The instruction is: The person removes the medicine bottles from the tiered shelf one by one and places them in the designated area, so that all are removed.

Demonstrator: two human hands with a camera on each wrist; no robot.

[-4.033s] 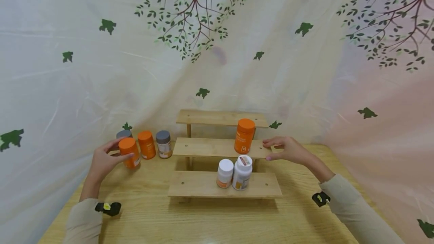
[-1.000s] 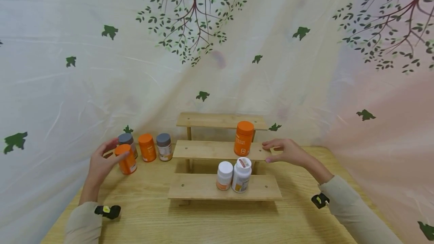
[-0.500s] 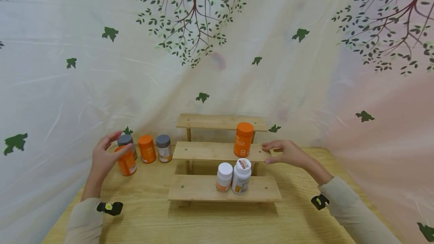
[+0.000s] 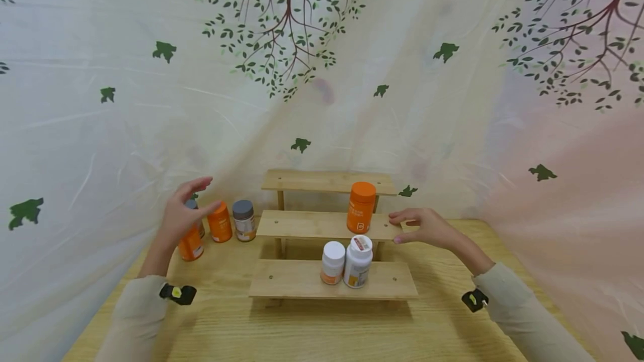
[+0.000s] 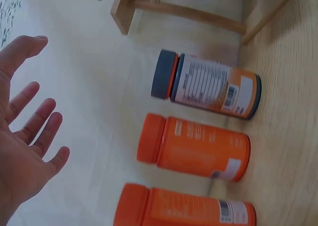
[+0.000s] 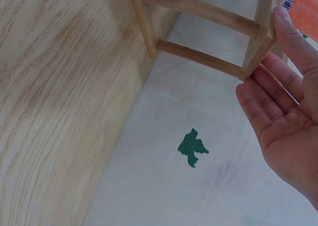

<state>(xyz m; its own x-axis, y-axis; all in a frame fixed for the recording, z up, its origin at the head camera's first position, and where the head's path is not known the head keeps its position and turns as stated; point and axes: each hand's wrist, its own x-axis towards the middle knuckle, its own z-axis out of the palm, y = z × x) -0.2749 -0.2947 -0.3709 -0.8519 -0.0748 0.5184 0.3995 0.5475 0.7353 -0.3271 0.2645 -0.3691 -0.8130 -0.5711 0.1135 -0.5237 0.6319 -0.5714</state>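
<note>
My left hand (image 4: 181, 217) is raised with fingers spread and holds nothing. Below and behind it stand an orange jar (image 4: 191, 247), another orange jar (image 4: 219, 224) and a grey-lidded jar (image 5: 213, 84). A second grey-lidded jar (image 4: 192, 204) is mostly hidden by the hand. On the right, my right hand (image 4: 427, 228) grips the end of the middle tier of a wooden tiered stand (image 4: 302, 223), thumb at the front and fingers behind. One orange jar (image 4: 361, 208) stands upright on that tier. Two white bottles, one short (image 4: 333, 262) and one taller (image 4: 358, 261), share the lowest tier.
The stand's top tier (image 4: 327, 180) lies close to the fabric backdrop (image 4: 342, 116), printed with branches and leaves. All of it rests on a wood-grain table (image 4: 322, 331). Both wrists wear black straps with small cameras.
My left hand put the nearest orange jar down beside the other jars, let go of it, then rose and moved right. The right hand stays on the stand.
</note>
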